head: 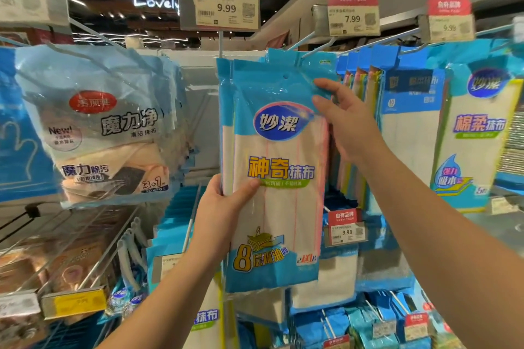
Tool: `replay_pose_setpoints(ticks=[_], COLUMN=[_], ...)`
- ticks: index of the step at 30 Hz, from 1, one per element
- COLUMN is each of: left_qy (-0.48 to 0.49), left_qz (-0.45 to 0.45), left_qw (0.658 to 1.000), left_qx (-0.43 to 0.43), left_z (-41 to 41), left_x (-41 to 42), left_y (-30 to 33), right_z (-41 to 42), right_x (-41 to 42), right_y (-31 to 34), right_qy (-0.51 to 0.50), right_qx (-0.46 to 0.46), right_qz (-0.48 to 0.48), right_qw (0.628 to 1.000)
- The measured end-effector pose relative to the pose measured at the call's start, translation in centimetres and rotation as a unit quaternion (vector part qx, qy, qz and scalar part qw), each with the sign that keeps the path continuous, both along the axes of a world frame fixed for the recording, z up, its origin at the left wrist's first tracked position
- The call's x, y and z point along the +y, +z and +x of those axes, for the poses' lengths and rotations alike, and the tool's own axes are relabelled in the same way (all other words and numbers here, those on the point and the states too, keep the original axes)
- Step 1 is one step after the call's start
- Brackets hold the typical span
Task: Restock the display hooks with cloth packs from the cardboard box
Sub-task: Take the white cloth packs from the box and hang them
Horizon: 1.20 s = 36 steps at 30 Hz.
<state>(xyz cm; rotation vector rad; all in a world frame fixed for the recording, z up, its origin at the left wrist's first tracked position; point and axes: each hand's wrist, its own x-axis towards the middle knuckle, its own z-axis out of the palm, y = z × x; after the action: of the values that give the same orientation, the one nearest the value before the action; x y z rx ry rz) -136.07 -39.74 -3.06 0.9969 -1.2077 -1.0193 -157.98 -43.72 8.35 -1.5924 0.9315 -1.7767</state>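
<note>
I hold up a blue and white cloth pack with pink stripes in front of the display. My left hand grips its left edge at mid height, thumb across the front. My right hand pinches its upper right corner near the punched hole. One or two more packs sit behind it. A white display hook under the 9.99 price tag runs toward the pack's top. The cardboard box is out of view.
Grey-blue packs hang on the left hook. To the right hang coloured cloth packs under a 7.99 tag and more packs. Lower hooks with packs and a small 9.99 tag sit below.
</note>
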Motion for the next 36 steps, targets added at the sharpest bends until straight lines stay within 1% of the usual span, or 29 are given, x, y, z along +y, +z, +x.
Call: replay_pose_setpoints(ticks=[3, 6, 8, 10, 12, 16, 21, 28, 31, 33, 36], left_qy=[-0.037, -0.095, -0.124, -0.142, -0.155, -0.166, -0.177, -0.178, -0.172, -0.163, -0.136], left_qz=[-0.006, 0.01, 0.03, 0.046, 0.055, 0.048, 0.053, 0.053, 0.055, 0.059, 0.059], left_qw=[0.999, 0.995, 0.992, 0.989, 0.986, 0.985, 0.982, 0.982, 0.983, 0.984, 0.988], left_qx=[-0.025, -0.004, 0.008, 0.017, 0.028, 0.018, 0.023, 0.026, 0.034, 0.044, 0.052], left_z=[-0.9, -1.7, -2.0, -2.1, -2.2, -2.3, -2.3, -2.7, -2.9, -3.2, -3.6], left_x=[-0.2, -0.1, -0.1, 0.0, 0.2, 0.6, 0.6, 0.6, 0.7, 0.8, 0.7], left_y=[0.6, 1.1, 1.0, 0.8, 0.5, 0.3, 0.3, 0.6, 0.8, 0.8, 1.0], right_z=[-0.3, -1.2, -2.0, -2.9, -3.8, -4.4, -4.6, -5.3, -5.4, -5.2, -4.9], right_x=[0.1, 0.3, 0.4, 0.5, 0.5, 0.6, 0.2, -0.7, -1.2, -1.3, -0.9], right_y=[0.1, 0.7, 1.3, 2.1, 2.7, 3.7, 4.6, 5.5, 5.5, 5.5, 4.8], right_qy=[-0.027, -0.077, -0.11, -0.122, -0.124, -0.134, -0.126, -0.091, -0.076, -0.095, -0.14], right_qx=[0.029, 0.051, 0.037, 0.016, 0.023, 0.04, 0.031, 0.027, 0.026, 0.05, 0.111], right_qz=[-0.023, -0.039, -0.048, -0.057, -0.054, -0.05, -0.043, -0.007, 0.026, 0.044, 0.055], right_qw=[0.999, 0.995, 0.992, 0.991, 0.991, 0.989, 0.991, 0.995, 0.996, 0.993, 0.982])
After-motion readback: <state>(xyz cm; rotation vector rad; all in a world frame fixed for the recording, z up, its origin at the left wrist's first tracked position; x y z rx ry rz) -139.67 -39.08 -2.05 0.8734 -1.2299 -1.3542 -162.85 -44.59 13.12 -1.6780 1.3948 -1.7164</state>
